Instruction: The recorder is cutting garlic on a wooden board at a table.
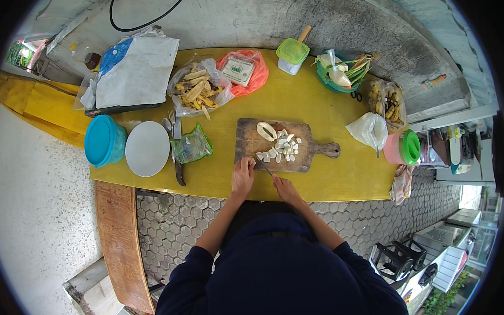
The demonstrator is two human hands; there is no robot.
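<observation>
A wooden cutting board point(247, 130) with a handle lies before me on a yellow-topped table point(219, 179). My right hand point(285, 189) grips a knife point(264, 165), its blade slanting up and left over the board's near edge. Beside the blade tip, my left hand point(242, 177) pinches a pale banana piece point(253, 160), mostly covered by the fingers. White banana slices point(285, 144) are heaped and scattered at the board's middle. Above them rest curved, peeled bananas point(266, 132), laid together in an oval.
Left stand a blue-lidded tub point(101, 142), a white plate point(147, 148), cutlery point(177, 131) and a green plastic packet point(192, 145). Behind are a bag of banana peels point(197, 90), a green-lidded container point(292, 56) and a vegetable bowl point(337, 86). A pink jar point(395, 148) stands right.
</observation>
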